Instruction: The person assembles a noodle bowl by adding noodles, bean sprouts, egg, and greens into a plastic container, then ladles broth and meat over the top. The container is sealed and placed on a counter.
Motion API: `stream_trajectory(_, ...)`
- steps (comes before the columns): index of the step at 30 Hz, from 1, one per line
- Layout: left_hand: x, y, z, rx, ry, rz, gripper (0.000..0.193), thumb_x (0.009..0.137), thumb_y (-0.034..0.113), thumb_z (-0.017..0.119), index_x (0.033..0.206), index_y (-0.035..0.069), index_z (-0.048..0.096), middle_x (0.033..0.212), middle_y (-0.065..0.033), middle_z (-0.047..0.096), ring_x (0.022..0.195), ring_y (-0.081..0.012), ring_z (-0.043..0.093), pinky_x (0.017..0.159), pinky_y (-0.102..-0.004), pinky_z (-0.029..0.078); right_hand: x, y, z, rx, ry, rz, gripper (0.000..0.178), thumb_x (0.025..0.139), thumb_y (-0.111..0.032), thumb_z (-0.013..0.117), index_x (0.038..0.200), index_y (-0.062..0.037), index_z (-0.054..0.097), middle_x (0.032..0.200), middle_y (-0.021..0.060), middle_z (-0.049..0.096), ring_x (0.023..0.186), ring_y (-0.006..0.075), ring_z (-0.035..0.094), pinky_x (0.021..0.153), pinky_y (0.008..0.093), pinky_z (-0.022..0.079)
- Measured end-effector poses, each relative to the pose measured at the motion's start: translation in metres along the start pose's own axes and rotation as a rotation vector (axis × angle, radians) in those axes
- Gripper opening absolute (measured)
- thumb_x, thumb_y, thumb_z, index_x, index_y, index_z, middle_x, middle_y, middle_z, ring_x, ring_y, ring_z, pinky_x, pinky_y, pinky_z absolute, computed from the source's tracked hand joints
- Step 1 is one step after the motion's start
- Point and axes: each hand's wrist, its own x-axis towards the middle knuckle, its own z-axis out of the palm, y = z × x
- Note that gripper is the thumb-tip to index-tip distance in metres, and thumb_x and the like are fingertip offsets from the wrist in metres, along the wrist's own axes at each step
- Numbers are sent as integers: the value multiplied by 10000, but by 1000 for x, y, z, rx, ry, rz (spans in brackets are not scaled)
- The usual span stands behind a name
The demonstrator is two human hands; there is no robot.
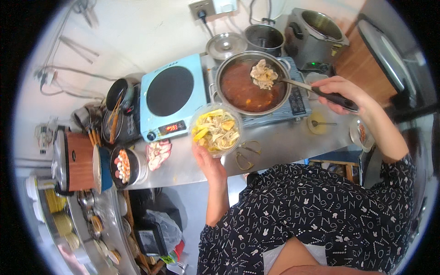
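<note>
Shirt (298, 224) with printed letters, left grip (209, 164) around food bowl (235, 146), right grip (341, 94) closed round ladle (302, 85)

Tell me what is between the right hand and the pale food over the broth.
In the head view, the utensil's metal shaft lies between the right hand and the pale food.

My shirt (311, 206): black ground, repeating white letters and rabbit heads. My ladle (299, 84): black grip, silver-grey neck; the food in it (264, 74) is pale beige with yellow. My bowl (233, 149): clear, its contents (217, 127) mottled cream and yellow. Pot (253, 113): silver. Broth (240, 94): reddish brown. Left cooker (150, 120): light blue, with a black disc (170, 91) and a red-lit display (172, 127). Cooker under the pot (266, 120): blue-grey, streaked wood-grain pattern. Counter (284, 142): silver grey.
</note>
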Motion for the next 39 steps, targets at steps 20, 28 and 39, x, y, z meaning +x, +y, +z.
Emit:
stream_trajectory(20,-1,18,-19,-5,68,28,708,982,584,449,1494,123,286,1474,-95,403,1337,-266,443,1054,-455,428,-14,27,133,-1106,-212,-718,496,862,-57,588,1342,19,485,1044,205,628,910,395,645,762,428,532)
stream_trajectory(28,10,21,-18,-125,24,-20,757,972,622,407,1510,110,258,1494,-105,380,1354,-279,427,1078,-464,412,-19,32,135,-989,-334,-651,499,864,-41,577,1352,4,488,1117,220,629,1001,391,633,846,412,507)
stream_trajectory(39,4,33,-28,-136,-38,-84,753,1010,591,329,1535,64,208,1541,-129,328,1405,-266,358,1135,-462,329,-9,17,74,-1408,194,-702,522,806,-57,625,1322,-66,545,972,180,635,858,375,641,749,430,526)
